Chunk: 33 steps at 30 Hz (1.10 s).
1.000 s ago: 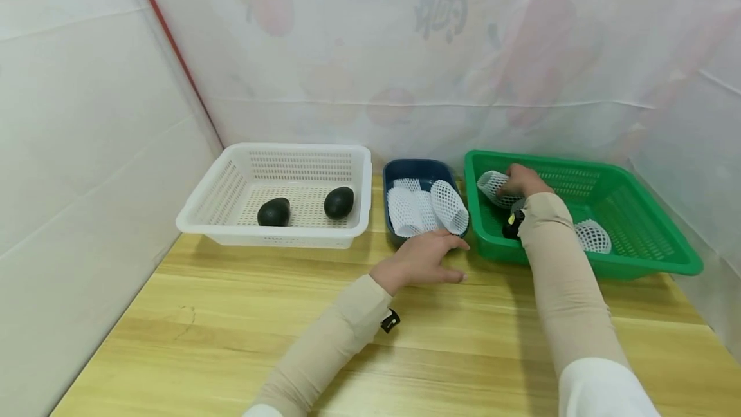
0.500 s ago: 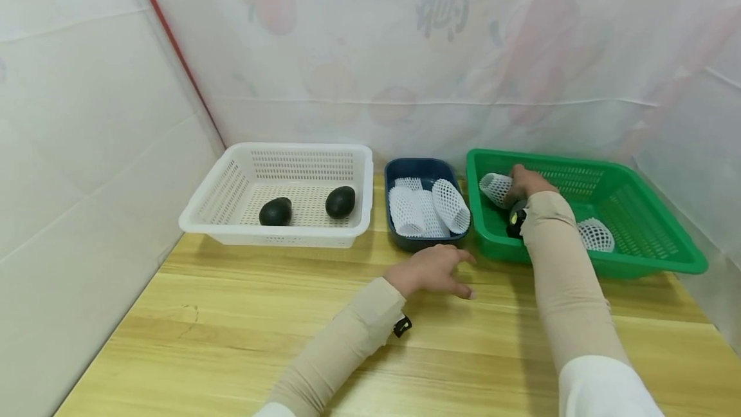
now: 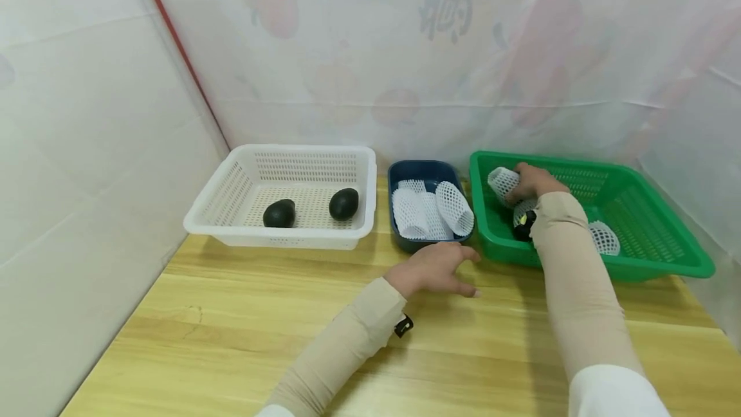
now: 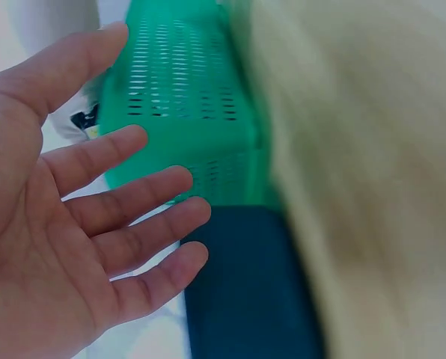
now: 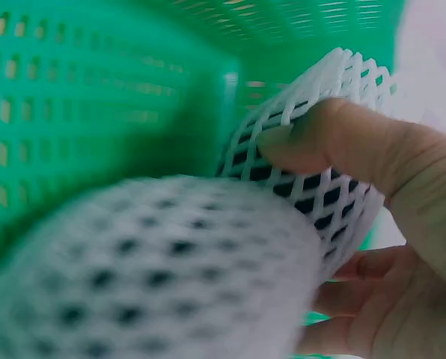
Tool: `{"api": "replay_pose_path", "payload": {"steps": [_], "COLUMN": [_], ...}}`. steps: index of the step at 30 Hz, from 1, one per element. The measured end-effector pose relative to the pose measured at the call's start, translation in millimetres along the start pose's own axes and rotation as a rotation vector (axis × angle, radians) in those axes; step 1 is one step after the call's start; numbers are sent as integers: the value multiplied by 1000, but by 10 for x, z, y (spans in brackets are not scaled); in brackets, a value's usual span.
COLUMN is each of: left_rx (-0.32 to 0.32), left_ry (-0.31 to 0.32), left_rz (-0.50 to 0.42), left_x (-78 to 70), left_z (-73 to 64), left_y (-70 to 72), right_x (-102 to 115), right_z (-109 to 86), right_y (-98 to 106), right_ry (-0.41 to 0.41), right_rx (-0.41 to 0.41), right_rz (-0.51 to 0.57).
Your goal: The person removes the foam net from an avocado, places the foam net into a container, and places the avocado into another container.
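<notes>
My right hand point(image 3: 534, 184) is inside the green basket point(image 3: 666, 211) at the right. It pinches a white foam net point(image 3: 502, 183) with a dark avocado showing through the mesh; in the right wrist view the thumb presses on the netted avocado point(image 5: 316, 176). Close by lies another netted avocado point(image 5: 156, 277), and a third netted fruit point(image 3: 604, 238) is partly behind the forearm. My left hand point(image 3: 435, 269) hovers over the wooden table before the dark blue tray point(image 3: 405, 244), its fingers spread and holding nothing. In the left wrist view its palm point(image 4: 51, 262) shows.
Several white foam nets point(image 3: 454, 208) fill the blue tray, between the two baskets. At the left stands a white basket point(image 3: 278, 237) with two bare avocados, one point(image 3: 280, 213) left and one point(image 3: 344, 204) right. A printed white curtain point(image 3: 359, 50) hangs behind.
The netted avocado in my right hand has tilted up and risen slightly, showing more of the netted one below. My left hand has drawn back a little from the blue tray.
</notes>
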<state>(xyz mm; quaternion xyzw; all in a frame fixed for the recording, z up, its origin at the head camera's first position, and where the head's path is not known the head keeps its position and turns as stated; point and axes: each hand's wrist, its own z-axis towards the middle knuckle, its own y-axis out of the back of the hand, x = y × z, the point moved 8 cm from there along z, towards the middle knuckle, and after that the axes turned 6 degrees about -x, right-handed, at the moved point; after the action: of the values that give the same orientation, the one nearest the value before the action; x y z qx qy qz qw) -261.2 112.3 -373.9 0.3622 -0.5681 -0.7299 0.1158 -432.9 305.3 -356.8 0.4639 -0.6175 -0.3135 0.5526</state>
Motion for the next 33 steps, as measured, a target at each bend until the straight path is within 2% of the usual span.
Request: {"api": "replay_pose_path", "payload": {"steps": [3, 6, 9, 13, 18, 23, 27, 33], "left_rx": [-42, -58, -58, -57, -60, -63, -58, -80], "left_ry": [-18, -8, 9, 15, 10, 10, 11, -16], "left_rz": [23, 26, 18, 6, 10, 21, 18, 30], "left_x": [-69, -87, -61, -47, -64, -84, -83, -106], "left_z": [-35, -50, -54, -57, -53, -34, -38, -168], "left_y": [146, 244, 261, 257, 318, 413, 419, 381], "right_x": [90, 173, 212, 187, 167, 181, 192, 242], "right_z": [-43, -69, -65, -56, -47, -47, -75, -212], "right_y": [110, 190, 203, 212, 338, 448, 476, 448], "right_ry": [30, 64, 87, 75, 79, 94, 106, 139], "right_rx": [-16, -28, -42, -56, -125, -171, -181, -189], "right_rz": [-15, -10, 14, 42, 68, 44, 7, -33]}}
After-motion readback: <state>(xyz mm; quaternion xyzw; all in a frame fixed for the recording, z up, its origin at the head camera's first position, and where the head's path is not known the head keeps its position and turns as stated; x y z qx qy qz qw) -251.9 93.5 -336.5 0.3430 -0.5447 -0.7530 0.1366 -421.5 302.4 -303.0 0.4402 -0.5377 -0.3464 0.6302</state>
